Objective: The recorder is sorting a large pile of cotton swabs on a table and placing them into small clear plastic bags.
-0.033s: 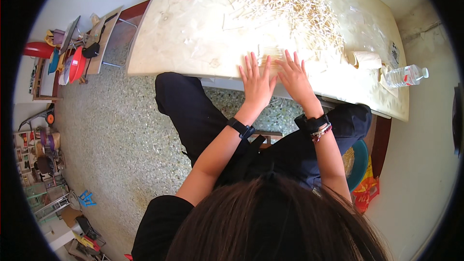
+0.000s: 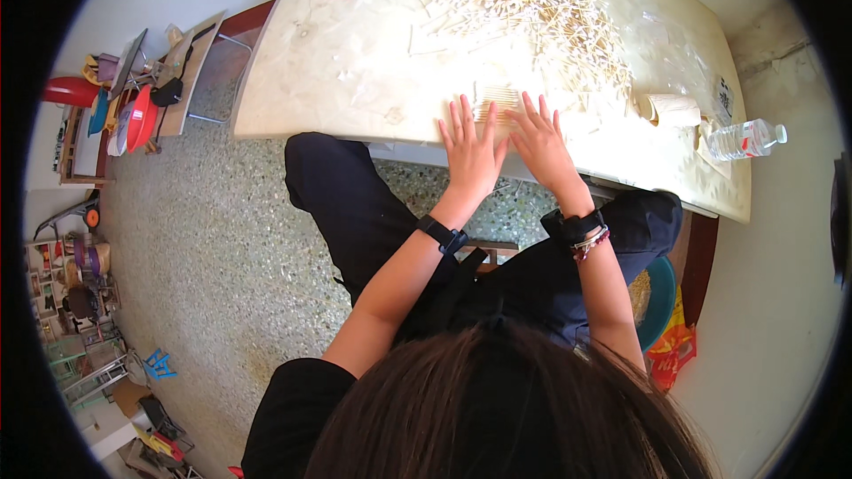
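My left hand [image 2: 472, 155] lies at the table's near edge, its fingers stretched out and apart. Beside it, angled inward, my right hand [image 2: 546, 153] is also spread, with nothing in its grasp. Between and just beyond the fingertips is a small row of cotton swabs [image 2: 497, 99], laid side by side; the fingers of both hands rest at its two sides, and I cannot tell whether they touch it. Farther back spreads a large loose pile of cotton swabs [image 2: 541, 9], thin pale sticks with white tips. Glare washes out part of the tabletop around the row.
The pale table [image 2: 302, 80] also bears a clear plastic bottle [image 2: 744, 139] lying at the right, a brown roll [image 2: 672, 110] and crumpled clear plastic [image 2: 674, 49]. Below at right stands a teal tub [image 2: 658, 302] near a red bag [image 2: 672, 355]. Household goods line the left wall.
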A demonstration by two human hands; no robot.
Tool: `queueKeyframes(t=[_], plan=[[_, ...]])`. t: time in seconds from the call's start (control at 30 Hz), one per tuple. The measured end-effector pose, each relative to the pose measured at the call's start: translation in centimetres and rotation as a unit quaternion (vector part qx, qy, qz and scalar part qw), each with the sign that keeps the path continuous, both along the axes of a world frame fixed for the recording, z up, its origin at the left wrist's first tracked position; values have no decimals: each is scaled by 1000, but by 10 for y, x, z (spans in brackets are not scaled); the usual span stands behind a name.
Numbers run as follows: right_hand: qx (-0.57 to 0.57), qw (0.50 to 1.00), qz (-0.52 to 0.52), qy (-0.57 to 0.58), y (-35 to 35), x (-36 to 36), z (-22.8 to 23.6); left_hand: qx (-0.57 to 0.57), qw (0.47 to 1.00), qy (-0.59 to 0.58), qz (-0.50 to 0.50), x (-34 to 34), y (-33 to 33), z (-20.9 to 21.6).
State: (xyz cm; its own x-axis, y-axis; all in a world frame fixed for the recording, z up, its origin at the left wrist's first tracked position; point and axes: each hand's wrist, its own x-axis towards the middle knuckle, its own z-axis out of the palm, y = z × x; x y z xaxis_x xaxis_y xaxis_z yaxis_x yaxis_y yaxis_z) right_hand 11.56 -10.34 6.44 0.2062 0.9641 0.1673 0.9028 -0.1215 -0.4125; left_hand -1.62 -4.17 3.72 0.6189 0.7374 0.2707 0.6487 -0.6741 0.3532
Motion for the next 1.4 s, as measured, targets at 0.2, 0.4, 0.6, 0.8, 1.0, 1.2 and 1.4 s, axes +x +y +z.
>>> queueKeyframes(t=[0.2,0.4,0.6,0.8,1.0,1.2,1.4], plan=[[-3,1000,3,-3,3,2,0,5,1000,-5,2,-1,1,-2],[-8,998,-27,-65,14,4,-6,4,1000,-10,-3,-2,1,0],[-41,994,-26,-100,18,2,-7,4,1000,-10,-4,-2,0,1],[-42,992,-23,-113,17,0,-5,7,1000,-14,-3,-2,0,1],[-56,992,-27,-110,16,-1,-5,9,1000,-17,-4,-3,0,-1],[-58,992,-31,-106,14,-3,-8,2,1000,-28,-5,-2,0,-2],[-56,992,-33,-104,10,-5,-7,4,1000,-17,6,3,6,-1]])
